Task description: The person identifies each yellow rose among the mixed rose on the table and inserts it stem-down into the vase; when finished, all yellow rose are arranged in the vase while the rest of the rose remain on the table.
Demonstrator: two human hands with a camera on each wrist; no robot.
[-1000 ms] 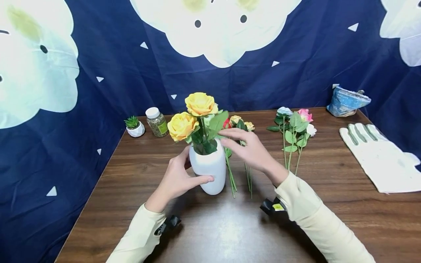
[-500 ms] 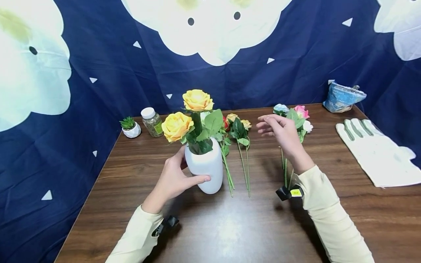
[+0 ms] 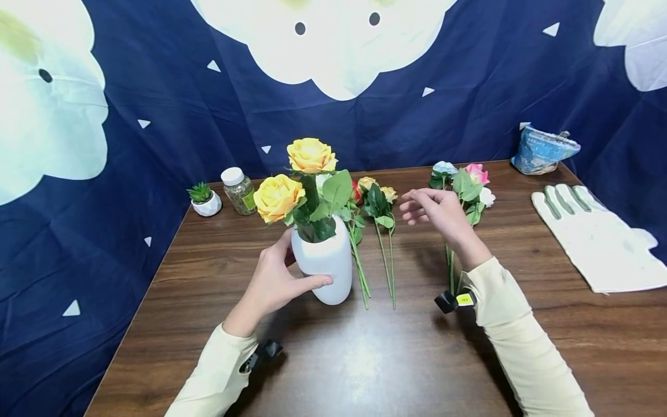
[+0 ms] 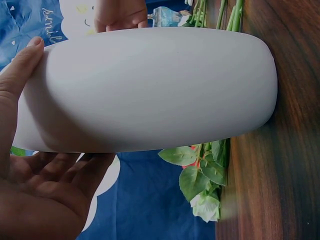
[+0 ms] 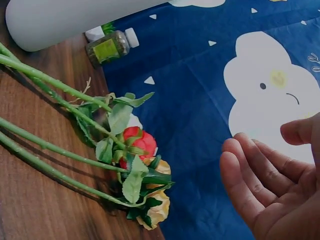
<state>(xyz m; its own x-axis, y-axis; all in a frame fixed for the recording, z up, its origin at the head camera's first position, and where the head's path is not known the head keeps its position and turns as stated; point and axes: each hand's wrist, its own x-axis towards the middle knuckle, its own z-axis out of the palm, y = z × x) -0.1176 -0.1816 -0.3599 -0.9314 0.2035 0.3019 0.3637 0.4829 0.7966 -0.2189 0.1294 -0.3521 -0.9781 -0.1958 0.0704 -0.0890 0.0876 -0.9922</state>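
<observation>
Left hand (image 3: 273, 284) grips white vase (image 3: 323, 266) at mid-body, thumb front, fingers (image 4: 55, 172) curled behind. Vase upright on bench (image 3: 365, 359), centre-left, holding 2 yellow roses (image 3: 294, 176).

Right hand (image 3: 438, 211) hangs above loose stems (image 3: 383, 255), fingers relaxed, slightly spread, holding nothing.

Judgement: vase smooth, likely slippery, fragile, top-heavy; grip at widest part. Stems thin, flexible; pinch mid-stem.

Right wrist view shows red bloom (image 5: 137, 142), mostly hidden in head view.
</observation>
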